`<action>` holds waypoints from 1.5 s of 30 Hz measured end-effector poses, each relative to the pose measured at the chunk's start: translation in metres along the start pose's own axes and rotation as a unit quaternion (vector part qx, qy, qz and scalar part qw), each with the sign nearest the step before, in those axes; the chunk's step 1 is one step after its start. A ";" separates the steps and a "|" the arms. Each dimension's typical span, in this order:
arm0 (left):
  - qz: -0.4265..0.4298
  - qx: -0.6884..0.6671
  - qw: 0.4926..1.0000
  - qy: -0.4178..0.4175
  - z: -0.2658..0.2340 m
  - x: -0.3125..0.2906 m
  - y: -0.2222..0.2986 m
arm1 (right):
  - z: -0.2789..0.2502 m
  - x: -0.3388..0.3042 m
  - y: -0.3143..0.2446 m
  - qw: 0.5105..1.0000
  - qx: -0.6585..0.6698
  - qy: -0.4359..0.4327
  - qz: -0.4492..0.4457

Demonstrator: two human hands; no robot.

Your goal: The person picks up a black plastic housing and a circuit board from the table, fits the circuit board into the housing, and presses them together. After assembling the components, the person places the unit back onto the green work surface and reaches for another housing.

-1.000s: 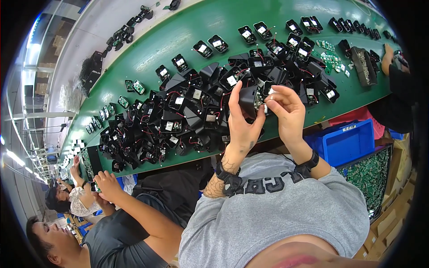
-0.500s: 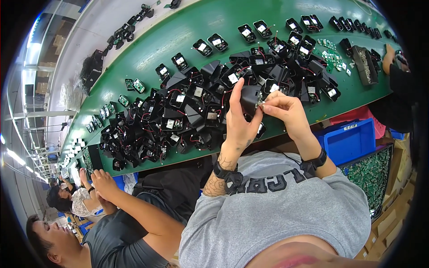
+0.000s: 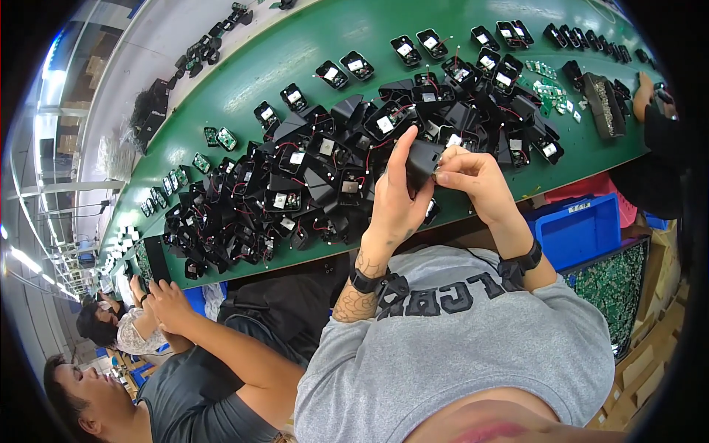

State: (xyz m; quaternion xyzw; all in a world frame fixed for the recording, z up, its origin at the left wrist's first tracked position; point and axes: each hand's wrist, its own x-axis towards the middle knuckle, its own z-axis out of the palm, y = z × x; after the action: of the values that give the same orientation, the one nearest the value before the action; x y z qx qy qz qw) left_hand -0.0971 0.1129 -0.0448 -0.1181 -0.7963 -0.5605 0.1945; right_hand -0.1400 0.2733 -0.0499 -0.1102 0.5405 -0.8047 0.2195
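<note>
My left hand (image 3: 397, 196) grips a black plastic housing (image 3: 422, 159) over the near edge of the bench, its fingers along the left side and thumb underneath. At the housing's right edge, my right hand (image 3: 474, 181) is closed in a pinch, thumb against fingers; whatever is between those fingertips is too small or hidden to make out. Just beyond both hands lies a large heap of similar black housings (image 3: 323, 184), many with a white square part and thin red wires.
The green bench (image 3: 288, 63) carries spaced housings along its far side and small green circuit boards (image 3: 550, 92) at right, beside a dark box (image 3: 604, 107). A blue bin (image 3: 577, 232) stands below right. A co-worker (image 3: 214, 362) works at my left; another person's arm (image 3: 646, 100) shows far right.
The housing has turned a little in my left hand, and the small light-coloured bits at its right edge no longer show. Both hands stay nearly in place. The co-worker's hands shifted slightly.
</note>
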 end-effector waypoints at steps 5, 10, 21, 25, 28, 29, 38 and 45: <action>0.013 0.030 0.999 -0.006 -0.001 -0.001 -0.004 | -0.001 0.000 -0.001 1.000 -0.024 -0.003 0.019; -0.011 0.030 0.999 -0.037 -0.004 0.000 0.001 | -0.003 0.000 -0.003 0.999 -0.040 -0.005 0.023; -0.025 -0.001 0.999 -0.025 -0.001 -0.009 -0.002 | 0.002 -0.004 0.014 0.986 0.131 0.005 0.099; -0.005 0.014 1.000 -0.013 0.000 -0.010 -0.002 | 0.003 -0.004 0.014 0.986 0.134 0.013 0.096; 0.006 0.015 1.000 -0.002 0.002 -0.009 0.001 | 0.005 -0.006 0.015 0.983 0.151 0.018 0.105; 0.012 0.012 1.000 0.007 0.004 -0.009 0.002 | 0.006 -0.006 0.015 0.981 0.157 0.030 0.109; -0.201 -0.186 0.962 -0.021 0.006 -0.007 0.005 | -0.004 0.004 0.012 0.992 -0.116 0.046 -0.005; -0.264 -0.230 0.935 -0.048 -0.009 -0.002 -0.001 | -0.023 -0.001 0.006 0.993 -0.104 0.052 0.004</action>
State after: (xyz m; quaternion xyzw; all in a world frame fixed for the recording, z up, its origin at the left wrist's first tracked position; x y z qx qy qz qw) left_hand -0.0940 0.1044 -0.0438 0.0285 -0.6563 -0.7533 -0.0314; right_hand -0.1474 0.2902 -0.0641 -0.0881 0.6326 -0.7477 0.1818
